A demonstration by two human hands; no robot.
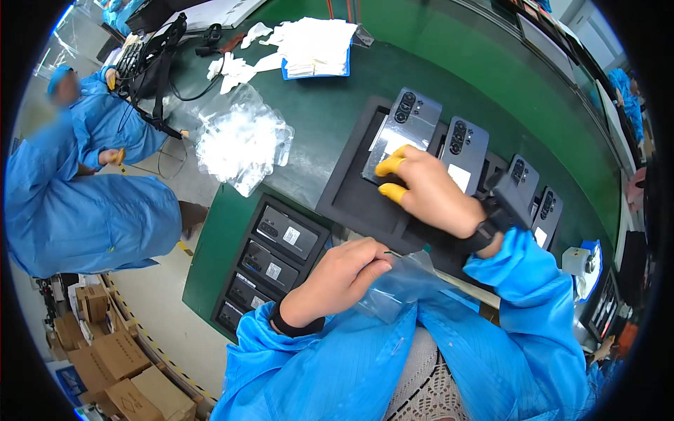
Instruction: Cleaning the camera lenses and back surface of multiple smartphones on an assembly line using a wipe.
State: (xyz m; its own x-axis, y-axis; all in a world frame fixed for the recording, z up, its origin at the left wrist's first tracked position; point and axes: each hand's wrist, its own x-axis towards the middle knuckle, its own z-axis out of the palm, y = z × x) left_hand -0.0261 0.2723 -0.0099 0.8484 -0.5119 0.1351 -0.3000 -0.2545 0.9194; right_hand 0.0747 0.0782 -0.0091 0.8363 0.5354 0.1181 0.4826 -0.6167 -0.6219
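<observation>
My left hand [344,277] is closed, with thumb and fingers pinching the edge of a clear plastic bag [397,284] in front of my body. My right hand [439,193], with yellow finger cots on its thumb and forefinger, grips the lower end of a grey smartphone [414,116]. That phone lies back up at the left of a black foam tray [344,200]. To its right, in a slanting row, are a second smartphone [467,140], a third smartphone [523,175] and a fourth smartphone [547,210]. My right forearm and a black wrist-worn device partly cover the tray.
Another black tray [242,270] holds several dark phones at the left. Beyond it sits a pile of clear plastic bags [242,144]. White cloths [316,42] fill a blue bin at the back. A person [98,203] in blue stands left, near cardboard boxes [116,361].
</observation>
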